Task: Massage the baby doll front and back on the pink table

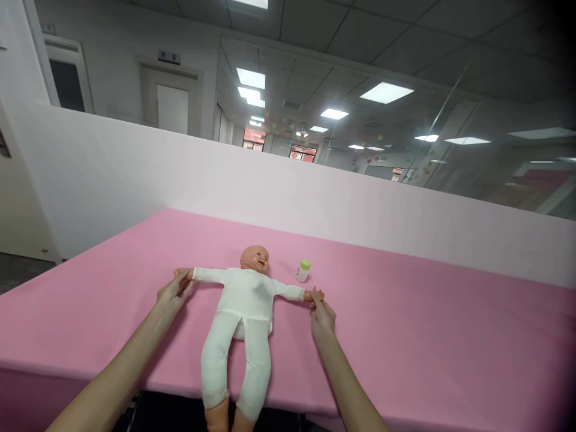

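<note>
The left hand [174, 291] pinches the end of one arm of the doll [246, 291], the right hand [324, 313] the other; the step in hand seems to be holding both outstretched. It lies on its back on the pink table [405, 330], near a green-capped bottle [303, 272]; moving those arms would want light, even grips.

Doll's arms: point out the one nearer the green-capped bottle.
The arm held by the person's right hand; the bottle is close by it. The other arm, held by the left hand, stretches the opposite way.
</note>
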`<state>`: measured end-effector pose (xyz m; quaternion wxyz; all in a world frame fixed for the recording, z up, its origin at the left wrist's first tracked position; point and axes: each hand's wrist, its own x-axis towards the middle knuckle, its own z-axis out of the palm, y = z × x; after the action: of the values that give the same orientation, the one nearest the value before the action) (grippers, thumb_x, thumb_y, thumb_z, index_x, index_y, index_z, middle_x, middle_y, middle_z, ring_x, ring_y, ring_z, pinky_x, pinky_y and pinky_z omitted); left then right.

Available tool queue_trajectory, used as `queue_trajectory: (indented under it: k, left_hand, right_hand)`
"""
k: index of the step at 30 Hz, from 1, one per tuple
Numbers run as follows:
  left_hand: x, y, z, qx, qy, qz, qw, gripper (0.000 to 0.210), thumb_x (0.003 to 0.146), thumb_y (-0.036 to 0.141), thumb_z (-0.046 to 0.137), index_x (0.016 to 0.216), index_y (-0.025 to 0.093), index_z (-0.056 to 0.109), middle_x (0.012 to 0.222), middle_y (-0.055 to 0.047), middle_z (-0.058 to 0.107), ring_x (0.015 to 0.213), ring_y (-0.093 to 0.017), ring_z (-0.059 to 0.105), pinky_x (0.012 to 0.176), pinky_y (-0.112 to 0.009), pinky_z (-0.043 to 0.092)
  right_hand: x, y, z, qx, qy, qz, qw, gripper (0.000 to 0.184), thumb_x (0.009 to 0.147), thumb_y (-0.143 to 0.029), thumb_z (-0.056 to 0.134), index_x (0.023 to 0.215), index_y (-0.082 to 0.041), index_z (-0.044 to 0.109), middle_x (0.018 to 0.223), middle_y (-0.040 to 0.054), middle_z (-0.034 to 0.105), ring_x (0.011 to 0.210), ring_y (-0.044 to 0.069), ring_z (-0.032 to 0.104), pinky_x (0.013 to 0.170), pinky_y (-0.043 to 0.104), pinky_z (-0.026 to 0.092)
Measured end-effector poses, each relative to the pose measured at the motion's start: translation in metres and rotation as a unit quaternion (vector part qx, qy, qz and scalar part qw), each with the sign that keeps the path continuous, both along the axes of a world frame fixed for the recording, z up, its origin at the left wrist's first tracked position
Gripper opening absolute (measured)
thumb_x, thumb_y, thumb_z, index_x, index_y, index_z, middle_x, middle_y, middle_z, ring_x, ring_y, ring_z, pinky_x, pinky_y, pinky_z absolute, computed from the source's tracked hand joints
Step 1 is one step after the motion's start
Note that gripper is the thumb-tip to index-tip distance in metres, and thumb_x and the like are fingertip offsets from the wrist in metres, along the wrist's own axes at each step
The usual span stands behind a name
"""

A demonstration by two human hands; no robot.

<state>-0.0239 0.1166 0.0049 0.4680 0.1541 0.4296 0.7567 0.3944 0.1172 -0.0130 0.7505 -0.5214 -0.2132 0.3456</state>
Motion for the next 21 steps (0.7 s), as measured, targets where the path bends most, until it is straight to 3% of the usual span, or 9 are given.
queue_trajectory:
  k: [4,6,8,10,13,15,17,19,21]
  left_hand:
    - [0.018,0.005,0.025,0.018,0.044,0.016,0.999,0.028,0.067,0.021,0.093,0.082,0.016,0.071,0.084,-0.004,0.072,0.087,-0.02,0.073,0.091,-0.039,0.064]
    - [0.033,0.003,0.039,0.062,0.153,0.021,0.986,0.032,0.065,0.028,0.094,0.084,0.016,0.072,0.085,-0.004,0.073,0.085,-0.02,0.072,0.089,-0.039,0.063]
    - [0.051,-0.002,0.047,0.108,0.282,0.012,0.953,0.032,0.067,0.035,0.091,0.086,0.017,0.073,0.087,-0.004,0.075,0.086,-0.022,0.071,0.087,-0.039,0.061]
    - [0.068,-0.009,0.047,0.143,0.38,-0.019,0.914,0.026,0.075,0.039,0.085,0.088,0.019,0.073,0.091,-0.006,0.076,0.09,-0.023,0.071,0.084,-0.036,0.059]
    - [0.087,-0.018,0.035,0.171,0.517,-0.076,0.835,0.018,0.089,0.039,0.07,0.09,0.022,0.072,0.095,-0.006,0.076,0.09,-0.022,0.07,0.076,-0.032,0.055]
    - [0.093,-0.021,0.023,0.171,0.619,-0.088,0.761,0.014,0.094,0.034,0.064,0.09,0.022,0.071,0.092,-0.005,0.075,0.085,-0.021,0.067,0.072,-0.031,0.049]
    - [0.097,-0.022,0.014,0.164,0.693,-0.091,0.696,0.013,0.094,0.026,0.061,0.085,0.022,0.069,0.085,-0.004,0.072,0.079,-0.02,0.064,0.067,-0.029,0.042]
    - [0.099,-0.023,0.01,0.159,0.724,-0.103,0.663,0.015,0.093,0.021,0.059,0.08,0.021,0.067,0.08,-0.003,0.069,0.077,-0.02,0.061,0.064,-0.029,0.038]
    - [0.099,-0.024,0.011,0.164,0.712,-0.118,0.672,0.016,0.093,0.021,0.059,0.08,0.022,0.068,0.081,-0.003,0.07,0.077,-0.019,0.062,0.065,-0.029,0.039]
  right_hand:
    - [-0.025,-0.005,0.041,0.041,-0.103,-0.005,0.994,0.046,0.058,-0.052,0.093,0.078,-0.016,0.072,0.074,0.0021,0.069,0.069,0.018,0.061,0.064,0.03,0.052]
    - [-0.046,-0.011,0.059,0.07,-0.175,0.029,0.982,0.043,0.064,-0.05,0.09,0.084,-0.016,0.072,0.081,0.0042,0.072,0.074,0.02,0.064,0.068,0.031,0.053]
    - [-0.069,-0.02,0.068,0.12,-0.261,0.077,0.955,0.039,0.072,-0.049,0.087,0.09,-0.017,0.073,0.09,0.0066,0.074,0.079,0.021,0.066,0.072,0.033,0.054]
    - [-0.09,-0.03,0.064,0.164,-0.367,0.124,0.907,0.028,0.082,-0.044,0.081,0.092,-0.019,0.074,0.091,0.0062,0.072,0.079,0.02,0.066,0.071,0.032,0.054]
    - [-0.111,-0.041,0.042,0.208,-0.533,0.182,0.799,0.008,0.095,-0.029,0.069,0.093,-0.022,0.073,0.088,0.0047,0.07,0.078,0.02,0.065,0.071,0.032,0.054]
    - [-0.117,-0.045,0.026,0.232,-0.615,0.202,0.726,0.014,0.099,-0.017,0.059,0.097,-0.022,0.072,0.093,0.0064,0.072,0.084,0.022,0.068,0.074,0.034,0.056]
    - [-0.119,-0.047,0.015,0.249,-0.666,0.209,0.672,0.021,0.1,-0.012,0.053,0.101,-0.022,0.071,0.099,0.0087,0.073,0.089,0.024,0.07,0.076,0.035,0.057]
    - [-0.12,-0.048,0.012,0.259,-0.683,0.216,0.648,0.022,0.1,-0.011,0.052,0.103,-0.021,0.072,0.102,0.0099,0.074,0.09,0.024,0.07,0.077,0.036,0.058]
    - [-0.119,-0.047,0.016,0.261,-0.667,0.228,0.66,0.02,0.101,-0.014,0.055,0.104,-0.022,0.073,0.101,0.0092,0.075,0.09,0.024,0.07,0.078,0.036,0.058]
